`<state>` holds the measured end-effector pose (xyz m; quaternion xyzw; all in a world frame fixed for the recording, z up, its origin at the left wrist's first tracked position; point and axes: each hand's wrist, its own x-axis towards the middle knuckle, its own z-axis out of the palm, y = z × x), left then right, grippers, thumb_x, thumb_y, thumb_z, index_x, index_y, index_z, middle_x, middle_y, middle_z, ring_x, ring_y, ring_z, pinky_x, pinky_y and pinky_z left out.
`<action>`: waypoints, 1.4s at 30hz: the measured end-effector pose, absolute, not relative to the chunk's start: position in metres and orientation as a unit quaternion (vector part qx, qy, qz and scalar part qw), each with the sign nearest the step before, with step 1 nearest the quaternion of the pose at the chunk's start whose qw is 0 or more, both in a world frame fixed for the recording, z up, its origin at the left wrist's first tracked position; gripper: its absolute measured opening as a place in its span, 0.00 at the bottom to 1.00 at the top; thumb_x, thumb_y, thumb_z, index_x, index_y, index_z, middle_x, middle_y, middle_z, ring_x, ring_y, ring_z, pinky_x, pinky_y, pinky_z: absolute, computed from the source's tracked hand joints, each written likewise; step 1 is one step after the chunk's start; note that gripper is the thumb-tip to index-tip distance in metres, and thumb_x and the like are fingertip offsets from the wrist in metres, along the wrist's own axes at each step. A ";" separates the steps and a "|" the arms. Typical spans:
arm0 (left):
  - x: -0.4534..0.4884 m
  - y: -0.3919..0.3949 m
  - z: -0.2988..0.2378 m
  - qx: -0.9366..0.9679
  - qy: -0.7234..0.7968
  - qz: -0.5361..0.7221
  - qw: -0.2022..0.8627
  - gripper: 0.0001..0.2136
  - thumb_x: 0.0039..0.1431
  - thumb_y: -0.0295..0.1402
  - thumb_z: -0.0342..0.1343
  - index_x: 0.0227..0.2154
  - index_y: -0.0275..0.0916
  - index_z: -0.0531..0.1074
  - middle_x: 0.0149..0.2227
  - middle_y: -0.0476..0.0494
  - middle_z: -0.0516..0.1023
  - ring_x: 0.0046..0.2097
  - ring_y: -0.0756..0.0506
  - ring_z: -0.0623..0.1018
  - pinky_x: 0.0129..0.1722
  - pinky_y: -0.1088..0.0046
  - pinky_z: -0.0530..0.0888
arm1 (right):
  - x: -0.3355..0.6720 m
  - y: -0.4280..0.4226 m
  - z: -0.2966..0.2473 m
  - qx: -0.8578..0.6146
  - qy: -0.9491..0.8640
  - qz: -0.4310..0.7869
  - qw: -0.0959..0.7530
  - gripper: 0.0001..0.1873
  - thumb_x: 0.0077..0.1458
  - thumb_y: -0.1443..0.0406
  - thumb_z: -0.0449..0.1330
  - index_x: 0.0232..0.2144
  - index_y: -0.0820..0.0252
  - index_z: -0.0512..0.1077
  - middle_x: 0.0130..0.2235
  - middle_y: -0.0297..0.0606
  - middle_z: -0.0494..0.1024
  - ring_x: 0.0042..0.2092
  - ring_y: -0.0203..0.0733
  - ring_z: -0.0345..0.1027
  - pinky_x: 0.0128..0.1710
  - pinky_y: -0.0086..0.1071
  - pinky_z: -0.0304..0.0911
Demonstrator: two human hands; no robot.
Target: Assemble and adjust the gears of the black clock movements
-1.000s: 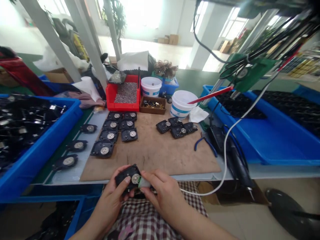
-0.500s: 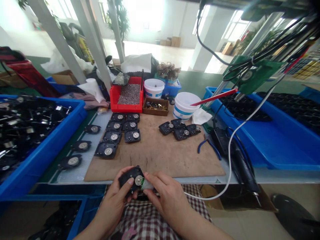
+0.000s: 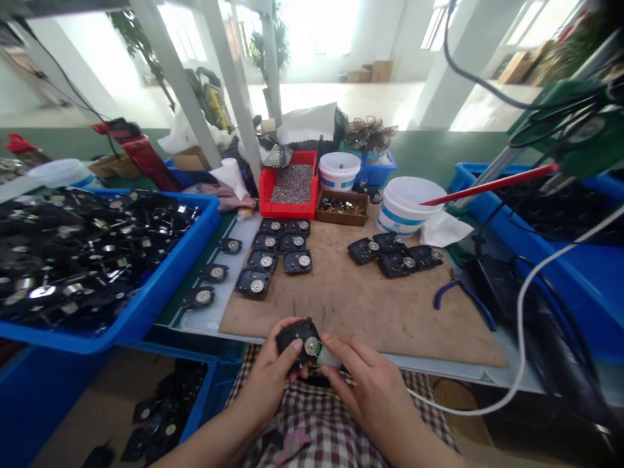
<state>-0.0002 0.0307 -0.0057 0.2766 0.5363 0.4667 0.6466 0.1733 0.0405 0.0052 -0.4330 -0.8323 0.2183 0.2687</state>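
My left hand [image 3: 275,374] holds a black plastic housing [image 3: 292,337] with a round silver metal hub [image 3: 312,346] on its face. My right hand [image 3: 370,390] pinches a small pale green-and-white piece [image 3: 325,355] against the housing's edge, right beside the hub. Its lower end is hidden by my fingers. Both hands are just in front of the brown board [image 3: 361,312]. Several matching housings [image 3: 273,260] lie in rows on the board's left, and a small group [image 3: 394,257] lies on its right.
Blue-handled pliers [image 3: 463,296] lie on the board. A blue crate of black parts [image 3: 97,253] stands left. Behind the board are a red bin of granules [image 3: 290,185], a tray of brass parts [image 3: 341,211] and white buckets [image 3: 404,205]. A white cable [image 3: 520,338] runs right.
The whole scene has shifted right in view as my head turned left. Both hands keep the same hold on the housing and the small piece.
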 end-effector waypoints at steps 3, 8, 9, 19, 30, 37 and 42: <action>-0.001 0.030 -0.009 0.279 0.531 0.469 0.648 0.20 0.56 0.40 0.57 0.49 0.42 0.60 0.34 0.49 0.72 0.26 0.51 0.71 0.25 0.77 0.64 | 0.175 0.040 0.000 -0.421 -0.839 0.207 0.277 0.16 0.65 0.65 0.48 0.53 0.62 0.65 0.41 0.44 0.73 0.40 0.46 0.71 0.37 0.38 0.71; -0.001 0.029 -0.009 0.282 0.525 0.473 0.649 0.20 0.55 0.40 0.56 0.49 0.41 0.60 0.33 0.50 0.71 0.24 0.53 0.70 0.23 0.78 0.61 | 0.178 0.040 -0.001 -0.409 -0.838 0.208 0.295 0.15 0.65 0.64 0.50 0.53 0.59 0.64 0.43 0.43 0.74 0.42 0.45 0.72 0.39 0.36 0.71; -0.001 0.029 -0.009 0.284 0.525 0.472 0.649 0.20 0.56 0.40 0.56 0.49 0.40 0.60 0.33 0.50 0.72 0.24 0.53 0.70 0.22 0.79 0.60 | 0.178 0.040 0.000 -0.408 -0.832 0.219 0.306 0.15 0.64 0.64 0.51 0.52 0.59 0.64 0.42 0.42 0.75 0.42 0.44 0.72 0.39 0.35 0.70; 0.000 0.028 -0.007 0.298 0.536 0.457 0.645 0.20 0.55 0.40 0.56 0.49 0.42 0.60 0.34 0.48 0.72 0.25 0.51 0.71 0.22 0.77 0.60 | 0.175 0.046 0.005 -0.495 -0.699 0.464 0.227 0.19 0.65 0.54 0.45 0.34 0.57 0.69 0.24 0.32 0.74 0.26 0.40 0.70 0.25 0.28 0.60; 0.002 0.028 -0.005 0.300 0.539 0.463 0.637 0.20 0.54 0.40 0.57 0.48 0.42 0.62 0.36 0.47 0.73 0.26 0.51 0.70 0.24 0.76 0.63 | 0.173 0.046 0.008 -0.502 -0.692 0.474 0.209 0.20 0.64 0.53 0.45 0.31 0.57 0.69 0.22 0.32 0.72 0.24 0.40 0.68 0.25 0.29 0.56; 0.003 0.027 -0.004 0.311 0.541 0.461 0.631 0.20 0.55 0.40 0.56 0.49 0.42 0.61 0.37 0.46 0.72 0.30 0.49 0.71 0.27 0.75 0.68 | 0.170 0.047 0.012 -0.516 -0.695 0.464 0.189 0.21 0.63 0.52 0.43 0.31 0.56 0.69 0.23 0.33 0.72 0.25 0.42 0.68 0.26 0.30 0.56; 0.004 0.026 -0.002 0.325 0.552 0.460 0.615 0.20 0.54 0.41 0.57 0.48 0.41 0.62 0.40 0.44 0.72 0.30 0.48 0.71 0.28 0.74 0.69 | 0.172 0.046 0.011 -0.517 -0.706 0.448 0.184 0.21 0.62 0.53 0.42 0.32 0.57 0.68 0.23 0.35 0.73 0.26 0.43 0.69 0.27 0.31 0.57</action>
